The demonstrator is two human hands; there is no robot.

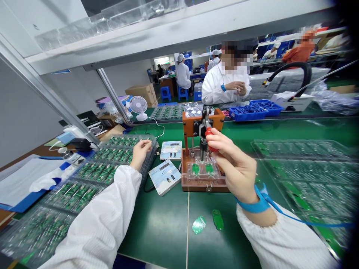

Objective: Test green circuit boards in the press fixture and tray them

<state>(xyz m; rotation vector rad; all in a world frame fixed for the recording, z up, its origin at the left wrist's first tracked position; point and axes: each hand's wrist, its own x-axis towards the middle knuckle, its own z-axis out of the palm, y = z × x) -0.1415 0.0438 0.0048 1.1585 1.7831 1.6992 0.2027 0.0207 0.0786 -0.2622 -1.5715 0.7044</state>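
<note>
My right hand (234, 160) is wrapped round the red handle (209, 135) of a toggle clamp on an orange and brown test fixture (186, 181). Two green circuit boards (195, 169) lie side by side under the fixture's clear plate. My left hand (141, 154) hovers at the far right part of a clear tray of circuit boards (108, 153). Its fingers are curled together, and whatever they may hold is hidden. Two loose green boards, one shiny (199, 225) and one darker (218, 219), lie on the mat before the fixture.
Two white display boxes (165, 176) sit left of the fixture. Clear trays (311, 175) with some green boards are at right. Behind are a small fan (138, 106), a blue bin (248, 114) and a co-worker (214, 84). A shelf (157, 37) crosses overhead.
</note>
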